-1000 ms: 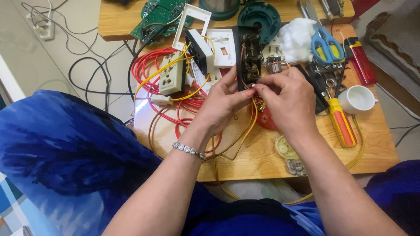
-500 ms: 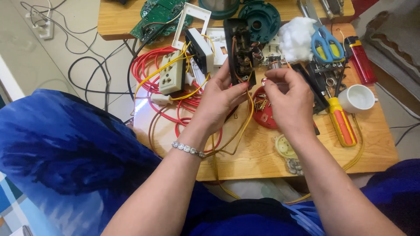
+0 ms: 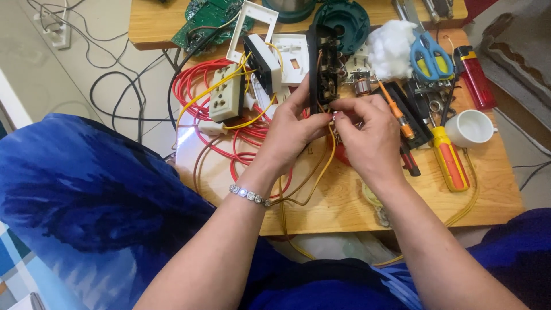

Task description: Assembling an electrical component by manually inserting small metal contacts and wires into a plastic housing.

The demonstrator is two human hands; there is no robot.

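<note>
My left hand (image 3: 290, 132) grips the lower end of a black electrical housing (image 3: 322, 66), held upright over the wooden table (image 3: 344, 206). Pinched fingers of my right hand (image 3: 370, 135) press at the housing's lower edge, where brown and yellow wires (image 3: 321, 172) come out and loop down toward me. Whether the right fingertips hold a wire end or a small part is hidden. A silver bracelet (image 3: 249, 195) sits on my left wrist.
Red wire coils (image 3: 198, 86), a beige socket block (image 3: 227, 100), white frames (image 3: 249, 31) and a green circuit board (image 3: 209, 17) lie left. Right side: cotton wad (image 3: 390, 46), blue scissors (image 3: 430, 54), red lighter (image 3: 476, 77), white cup (image 3: 470, 127), orange-yellow screwdriver (image 3: 449, 163).
The black housing has been lifted slightly and stood more upright. My right fingers have closed in on its lower edge beside the left hand.
</note>
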